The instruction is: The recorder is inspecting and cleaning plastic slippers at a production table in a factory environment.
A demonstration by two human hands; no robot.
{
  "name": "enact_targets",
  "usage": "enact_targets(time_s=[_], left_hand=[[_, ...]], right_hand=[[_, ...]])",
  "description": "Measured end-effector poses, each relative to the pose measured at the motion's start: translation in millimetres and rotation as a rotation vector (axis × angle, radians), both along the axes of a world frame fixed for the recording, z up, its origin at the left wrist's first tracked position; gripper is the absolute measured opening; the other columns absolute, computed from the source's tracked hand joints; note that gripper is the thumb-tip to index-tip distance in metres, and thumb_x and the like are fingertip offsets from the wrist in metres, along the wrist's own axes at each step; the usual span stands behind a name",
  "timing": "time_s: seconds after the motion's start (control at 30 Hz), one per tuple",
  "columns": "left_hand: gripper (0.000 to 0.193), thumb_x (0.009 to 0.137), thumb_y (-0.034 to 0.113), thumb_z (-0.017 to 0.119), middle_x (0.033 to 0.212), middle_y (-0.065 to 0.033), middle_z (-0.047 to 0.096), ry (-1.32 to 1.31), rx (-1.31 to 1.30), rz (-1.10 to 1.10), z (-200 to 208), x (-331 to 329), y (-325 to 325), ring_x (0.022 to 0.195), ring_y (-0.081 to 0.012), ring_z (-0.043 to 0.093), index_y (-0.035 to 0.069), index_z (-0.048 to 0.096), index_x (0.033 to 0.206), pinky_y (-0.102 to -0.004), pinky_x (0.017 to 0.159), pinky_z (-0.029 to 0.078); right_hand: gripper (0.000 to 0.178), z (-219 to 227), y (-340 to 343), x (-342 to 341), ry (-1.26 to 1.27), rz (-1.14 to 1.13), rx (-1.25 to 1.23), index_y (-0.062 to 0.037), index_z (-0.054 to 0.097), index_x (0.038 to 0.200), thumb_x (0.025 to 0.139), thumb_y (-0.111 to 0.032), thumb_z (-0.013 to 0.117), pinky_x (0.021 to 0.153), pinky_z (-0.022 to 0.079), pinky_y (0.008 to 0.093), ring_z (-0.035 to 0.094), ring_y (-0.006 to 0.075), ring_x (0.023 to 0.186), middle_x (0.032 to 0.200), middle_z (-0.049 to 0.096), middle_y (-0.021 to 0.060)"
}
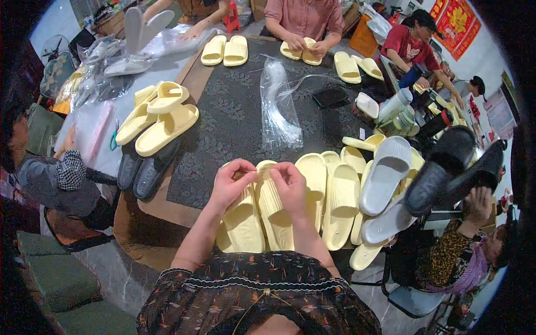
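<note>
At the near edge of the dark table, two yellow slippers, presumably light and soft, are best gripped by the straps; above them, left hand and right hand are held, fingertips pinched narrow, on what cannot be told

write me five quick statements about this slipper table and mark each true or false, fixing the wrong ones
1. The left hand and right hand are close together over the row of yellow slippers. True.
2. The clear plastic bag lies on the floor. False: it lies on the dark mat.
3. A dark flat object lies right of that bag. True.
4. The co-worker opposite handles black slippers. False: the co-worker handles a yellow pair.
5. A pale grey slipper sits left of a black slipper. True.
</note>
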State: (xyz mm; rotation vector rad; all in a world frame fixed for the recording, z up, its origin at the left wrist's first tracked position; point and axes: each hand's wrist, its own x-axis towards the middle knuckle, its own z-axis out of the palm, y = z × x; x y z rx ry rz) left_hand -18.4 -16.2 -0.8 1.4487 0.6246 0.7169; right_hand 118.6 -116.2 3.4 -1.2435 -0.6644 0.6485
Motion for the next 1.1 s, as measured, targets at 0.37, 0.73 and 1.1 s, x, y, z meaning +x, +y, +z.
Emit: enact_targets(time_s=[0.37, 0.73, 1.1], left_hand=[[0.013, 0.081, 0.006, 0.072, 0.086, -0.0005, 0.063, 0.009, 0.05, 0.018, 6.2, 2.2, -1.6, 0.081, -0.0071, 0.059, 0.001, 0.064, 0.09, -0.0223, 0.074, 0.048], [0.007, 0.087, 0.006, 0.066, 0.083, 0.0028, 0.061, -0.191, -0.071, 0.107, -2.7, -2.7, 3.9, 0.078, -0.0055, 0.058, 0.004, 0.062, 0.093, -0.0215, 0.071, 0.047], [0.008, 0.086, 0.002, 0.062, 0.087, 0.0008, 0.06, -0.452, -0.325, 0.218, -4.3, -8.1, 6.6, 0.081, -0.0078, 0.057, 0.004, 0.061, 0.094, -0.0234, 0.077, 0.046]], right_hand=[[0.008, -5.8, 0.0, 5.7, -0.083, 0.021, -0.022, -0.002, 0.065, 0.094, 0.089, -0.008, 0.067, 0.057, 0.037, 0.0173, 0.045, -0.0003, 0.066, 0.078, 0.059, -0.0051], [0.013, 37.9, -27.3, -4.5, -0.607, -0.297, 0.152, -0.0065, 0.065, 0.089, 0.079, -0.004, 0.073, 0.054, 0.039, 0.0223, 0.047, 0.0089, 0.059, 0.084, 0.059, 0.0012], [0.039, 51.0, -90.0, -15.5, -0.811, 0.246, -0.631, -0.0063, 0.063, 0.08, 0.08, -0.044, 0.074, 0.055, 0.049, 0.0354, 0.064, 0.0229, 0.06, 0.063, 0.062, 0.0051]])
